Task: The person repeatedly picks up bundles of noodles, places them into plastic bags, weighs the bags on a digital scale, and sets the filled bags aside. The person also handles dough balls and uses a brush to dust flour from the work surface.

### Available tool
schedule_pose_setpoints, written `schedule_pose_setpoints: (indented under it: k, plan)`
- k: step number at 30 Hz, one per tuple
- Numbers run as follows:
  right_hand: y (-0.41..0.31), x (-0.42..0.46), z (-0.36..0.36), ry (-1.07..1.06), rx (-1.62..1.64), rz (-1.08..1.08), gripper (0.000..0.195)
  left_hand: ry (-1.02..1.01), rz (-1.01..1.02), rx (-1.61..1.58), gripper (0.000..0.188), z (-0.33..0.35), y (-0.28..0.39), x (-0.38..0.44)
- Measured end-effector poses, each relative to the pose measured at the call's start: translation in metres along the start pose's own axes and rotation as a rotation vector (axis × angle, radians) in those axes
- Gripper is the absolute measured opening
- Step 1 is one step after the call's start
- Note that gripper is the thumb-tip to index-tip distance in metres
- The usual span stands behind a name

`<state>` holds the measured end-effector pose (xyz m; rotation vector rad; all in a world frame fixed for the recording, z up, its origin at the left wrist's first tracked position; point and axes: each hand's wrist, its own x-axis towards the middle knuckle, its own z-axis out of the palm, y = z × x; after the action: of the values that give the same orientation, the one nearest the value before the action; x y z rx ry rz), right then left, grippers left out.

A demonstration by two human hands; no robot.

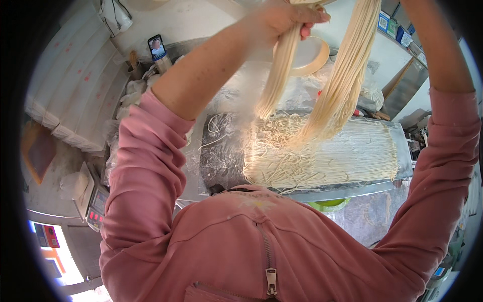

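Raised at the top of the view, my left hand (292, 19) grips a bundle of fresh noodles (279, 71) that hangs down in long strands. A second, thicker hank of noodles (343, 71) hangs to its right, its upper end beyond the top edge. My right hand is out of view; only the forearm shows at the upper right. Below both bundles, a layer of cut noodles (354, 151) lies on a floured dark work board (222, 162). Those strands lie straight on the right and are tangled on the left, where the hanging ends come down close to them.
A round sieve-like hoop (320, 68) stands behind the board. A phone (156, 47) is propped on a can at the back left. Stacked white plastic trays (71, 83) fill the left side, with a digital scale (96, 207) below. A green basin (330, 204) sits under the board's front edge.
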<state>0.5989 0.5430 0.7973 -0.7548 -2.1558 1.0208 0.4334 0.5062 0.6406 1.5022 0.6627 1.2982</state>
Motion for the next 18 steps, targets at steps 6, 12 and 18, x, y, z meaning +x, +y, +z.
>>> schedule_pose_setpoints:
  k: [6, 12, 18]
  plan:
    - [-0.028, 0.001, 0.006, -0.04, -0.178, 0.076, 0.019, 0.029, -0.04, 0.085, 0.038, 0.019, -0.021, -0.009]
    - [-0.003, -0.012, 0.029, -0.15, -0.399, 0.232, 0.027, 0.052, -0.045, -0.019, 0.037, 0.029, -0.024, -0.005]
    - [-0.003, -0.025, 0.042, -0.273, -0.758, 0.254, 0.034, 0.081, -0.111, 0.043, 0.037, 0.031, -0.041, -0.01]
